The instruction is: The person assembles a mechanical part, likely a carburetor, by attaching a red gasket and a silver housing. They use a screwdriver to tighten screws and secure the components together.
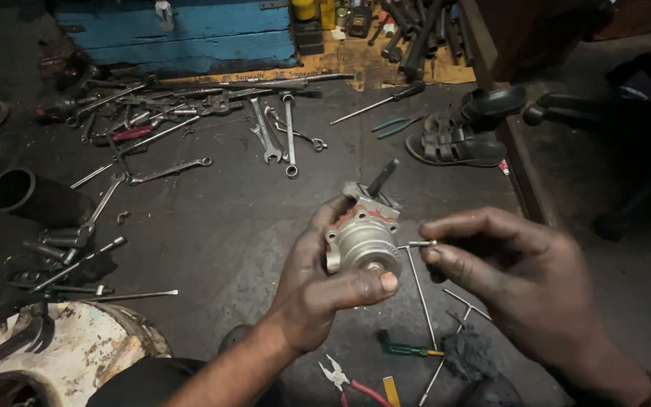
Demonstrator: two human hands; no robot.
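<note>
Your left hand (318,283) gripped the round metal pump (362,245), thumb beneath it, while your right hand (518,279) pinched a small bolt (420,243) just beside it.

A small silvery metal pump housing (362,240) with a round domed body and bolt lugs sits raised above the dark floor, a thin metal pin (420,243) level beside its right edge.
</note>
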